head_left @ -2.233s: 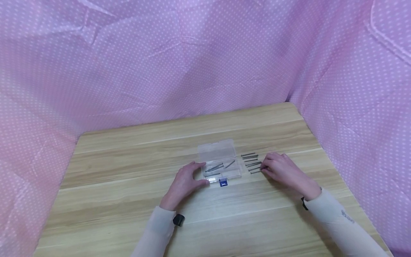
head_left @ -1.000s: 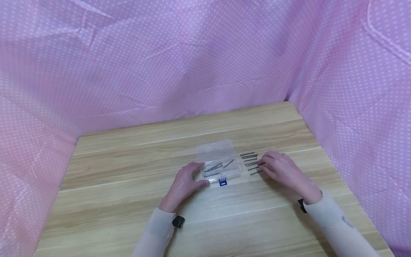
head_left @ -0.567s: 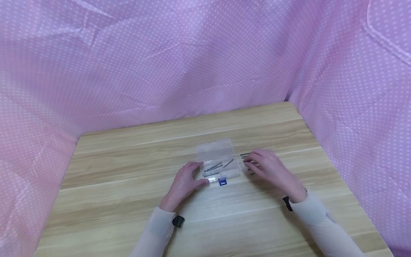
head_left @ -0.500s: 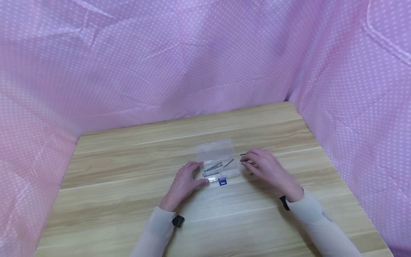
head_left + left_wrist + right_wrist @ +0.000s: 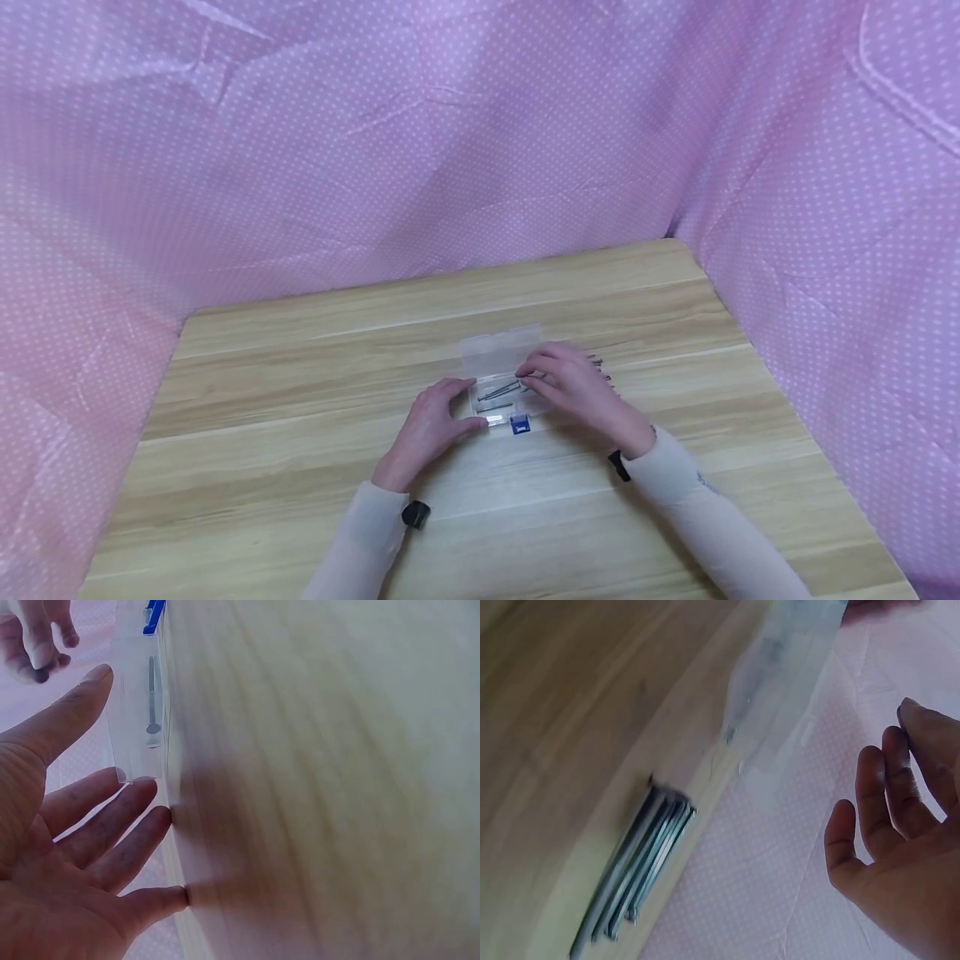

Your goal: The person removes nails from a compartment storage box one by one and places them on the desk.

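Observation:
A clear plastic box [image 5: 501, 354] with a blue latch [image 5: 521, 424] lies with its lid back on the table. Several nails [image 5: 495, 407] rest in its compartments. My left hand [image 5: 427, 425] holds the box's left end, thumb at the near edge and index finger at the far edge. Over the right part of the box, my right hand [image 5: 573, 387] pinches what looks like a nail, mostly hidden by the fingers; a dark tip shows at those fingers in the left wrist view. More nails [image 5: 634, 862] lie in a row on the table, partly behind my right hand in the head view.
The wood-grain table [image 5: 300, 375] extends around the box on all sides. Pink dotted cloth [image 5: 337, 150] hangs behind the table and at both sides. A black strap [image 5: 416, 514] shows at my left wrist.
My right hand has moved left from the row of nails to above the box, its thumb and finger pinched together. My left hand has stayed on the box.

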### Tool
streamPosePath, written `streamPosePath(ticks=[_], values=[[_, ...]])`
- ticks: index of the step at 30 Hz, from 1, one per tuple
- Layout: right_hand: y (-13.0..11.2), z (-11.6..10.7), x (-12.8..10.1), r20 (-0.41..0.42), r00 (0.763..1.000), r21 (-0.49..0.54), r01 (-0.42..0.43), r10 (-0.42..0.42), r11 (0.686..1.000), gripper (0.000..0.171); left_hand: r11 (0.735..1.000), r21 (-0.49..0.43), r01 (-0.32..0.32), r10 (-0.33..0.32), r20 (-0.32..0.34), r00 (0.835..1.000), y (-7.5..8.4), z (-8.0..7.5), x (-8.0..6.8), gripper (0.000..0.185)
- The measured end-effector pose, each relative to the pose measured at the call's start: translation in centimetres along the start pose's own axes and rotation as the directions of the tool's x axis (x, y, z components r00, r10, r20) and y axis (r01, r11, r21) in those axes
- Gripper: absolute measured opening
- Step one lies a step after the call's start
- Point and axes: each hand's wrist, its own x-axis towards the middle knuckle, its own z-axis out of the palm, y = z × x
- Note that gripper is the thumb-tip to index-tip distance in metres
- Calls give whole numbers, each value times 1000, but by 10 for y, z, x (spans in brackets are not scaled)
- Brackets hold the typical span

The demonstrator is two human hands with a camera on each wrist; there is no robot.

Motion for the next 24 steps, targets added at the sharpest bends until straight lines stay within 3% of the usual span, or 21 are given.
streamPosePath(ticks=[8,16,24], values=[[-3,9,11,106,992,12,-66,64,998,12,1000,-2,-9,9,-7,1000,0,1,-1,67],[-3,19,21,191,978,-2,-86,85,996,11,1000,-15,26,-26,5,1000,0,1,-1,68],[-1,24,26,239,968,-51,-73,83,996,10,1000,-15,3,-3,3,1000,0,0,-1,67]])
